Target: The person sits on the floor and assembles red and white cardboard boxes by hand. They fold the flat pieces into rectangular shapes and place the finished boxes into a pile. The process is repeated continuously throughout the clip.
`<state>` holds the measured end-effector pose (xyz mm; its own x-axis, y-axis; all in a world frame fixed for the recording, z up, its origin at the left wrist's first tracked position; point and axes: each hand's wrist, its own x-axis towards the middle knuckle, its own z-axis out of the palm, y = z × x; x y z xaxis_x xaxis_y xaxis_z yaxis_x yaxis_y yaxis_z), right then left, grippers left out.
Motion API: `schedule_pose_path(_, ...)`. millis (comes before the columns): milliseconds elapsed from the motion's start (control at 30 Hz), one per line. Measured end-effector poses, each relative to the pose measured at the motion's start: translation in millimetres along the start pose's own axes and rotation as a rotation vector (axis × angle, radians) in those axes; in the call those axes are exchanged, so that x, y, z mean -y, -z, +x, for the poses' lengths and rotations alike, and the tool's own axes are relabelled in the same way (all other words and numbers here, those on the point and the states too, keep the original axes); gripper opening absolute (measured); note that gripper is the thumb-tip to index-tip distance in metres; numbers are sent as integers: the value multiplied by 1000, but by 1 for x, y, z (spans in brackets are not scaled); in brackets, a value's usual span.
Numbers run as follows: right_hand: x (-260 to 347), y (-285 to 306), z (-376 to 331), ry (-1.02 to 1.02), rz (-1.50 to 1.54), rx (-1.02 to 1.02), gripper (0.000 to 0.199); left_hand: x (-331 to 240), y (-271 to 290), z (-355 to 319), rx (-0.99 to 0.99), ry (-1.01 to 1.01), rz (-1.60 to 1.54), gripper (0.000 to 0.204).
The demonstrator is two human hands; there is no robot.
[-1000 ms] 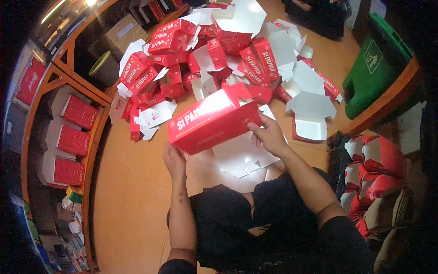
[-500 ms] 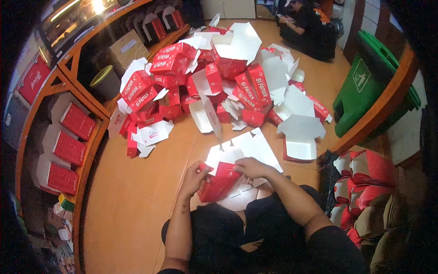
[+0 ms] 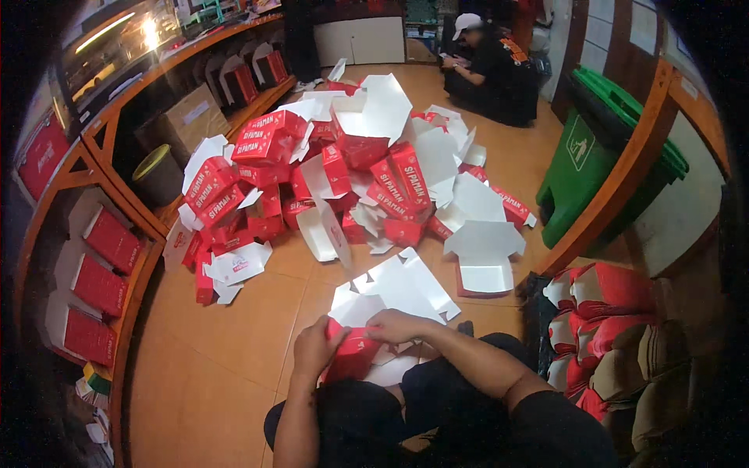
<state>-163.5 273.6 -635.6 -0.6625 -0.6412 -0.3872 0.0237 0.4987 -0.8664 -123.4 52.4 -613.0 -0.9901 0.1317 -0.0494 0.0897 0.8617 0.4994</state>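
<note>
A red and white takeaway box (image 3: pixel 353 357), partly folded from card, is between my two hands, above my lap. My left hand (image 3: pixel 314 349) is closed on its left edge, with the thumb on the red side. From the right, my right hand (image 3: pixel 396 326) pinches the upper right edge of the red panel. Just beyond the hands, flat white box blanks (image 3: pixel 412 282) with cut slots lie on the floor. More white card shows under the box, partly hidden by it and by my right forearm.
Ahead lies a heap of folded red and white boxes (image 3: pixel 265 147). An open box (image 3: pixel 484 273) stands right of the blanks. Shelves (image 3: pixel 134 324) holding boxes line the left. Nested cartons (image 3: pixel 608 300) and a green bin (image 3: pixel 581 168) are right. Another person (image 3: pixel 495 70) crouches far back.
The view has tipped up, so the heap and my hands appear lower and further left. Both hands keep their hold on the box and are slightly closer together.
</note>
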Motion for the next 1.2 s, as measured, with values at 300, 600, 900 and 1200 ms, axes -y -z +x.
schedule_pose_path(300,-9,-10,11,273,-194,-15,32,28,-5,0,357,-126,-173,40)
schedule_pose_path(600,-23,-11,14,411,-320,-57,27,-6,22,-15,584,11,-346,37)
schedule_pose_path(900,0,-16,10,404,-385,-37,26,5,19,-9,727,111,-396,43)
schedule_pose_path(1200,26,-15,-7,302,-322,-606,20,35,11,-11,633,350,-525,36)
